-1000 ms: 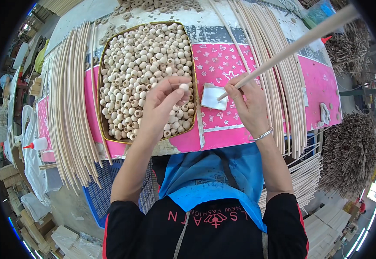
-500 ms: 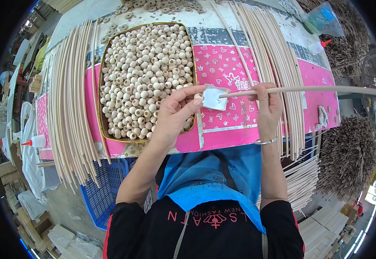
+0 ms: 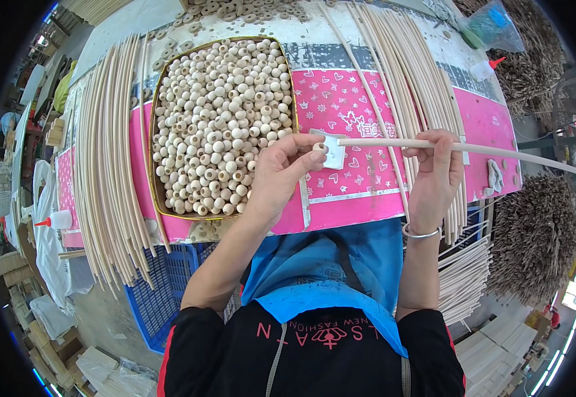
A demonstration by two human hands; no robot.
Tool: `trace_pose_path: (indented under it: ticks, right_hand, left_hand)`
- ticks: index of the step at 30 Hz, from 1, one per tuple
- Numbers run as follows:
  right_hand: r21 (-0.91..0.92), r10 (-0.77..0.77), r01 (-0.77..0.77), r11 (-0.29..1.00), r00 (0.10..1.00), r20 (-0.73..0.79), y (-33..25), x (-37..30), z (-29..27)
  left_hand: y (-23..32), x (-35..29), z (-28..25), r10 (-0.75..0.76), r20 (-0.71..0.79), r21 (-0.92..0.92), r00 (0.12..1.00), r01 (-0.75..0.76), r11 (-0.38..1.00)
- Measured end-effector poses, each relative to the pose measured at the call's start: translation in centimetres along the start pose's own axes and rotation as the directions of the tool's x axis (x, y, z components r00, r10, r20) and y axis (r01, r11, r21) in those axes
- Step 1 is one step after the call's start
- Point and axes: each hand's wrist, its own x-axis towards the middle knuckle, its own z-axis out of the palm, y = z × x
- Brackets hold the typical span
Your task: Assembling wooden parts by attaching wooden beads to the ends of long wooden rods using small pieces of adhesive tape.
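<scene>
Between thumb and fingertips, my left hand [image 3: 284,173] pinches a wooden bead [image 3: 319,149] with a hole in it. My right hand [image 3: 437,178] grips a long pale wooden rod [image 3: 519,153], which runs out to the right. The rod's left tip lies over a small white pad [image 3: 333,160], a short way right of the bead and apart from it. A yellow-edged tray [image 3: 152,142] full of similar wooden beads [image 3: 225,126] stands left of my left hand. More rods [image 3: 420,79] lie in a bundle beneath and beyond my right hand.
Another rod bundle [image 3: 106,152] overhangs the table's near edge at left. A white bottle with a red tip [image 3: 486,69] stands far right, another [image 3: 55,219] at left. Small rings [image 3: 248,8] lie along the back. A blue crate [image 3: 162,284] sits below the table.
My right hand has moved right along with its grip on the rod. My left hand has shifted slightly right with the bead, toward the pad.
</scene>
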Motion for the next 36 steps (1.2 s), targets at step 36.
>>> trace_pose_path:
  ticks: [36]
  right_hand:
    - [0.159, 0.025, -0.024, 0.987, 1.000, -0.004, 1.5, -4.8, 0.6]
  left_hand:
    - [0.3, -0.7, 2.2, 0.251, -0.052, 0.018, 0.966, -0.251, 0.968]
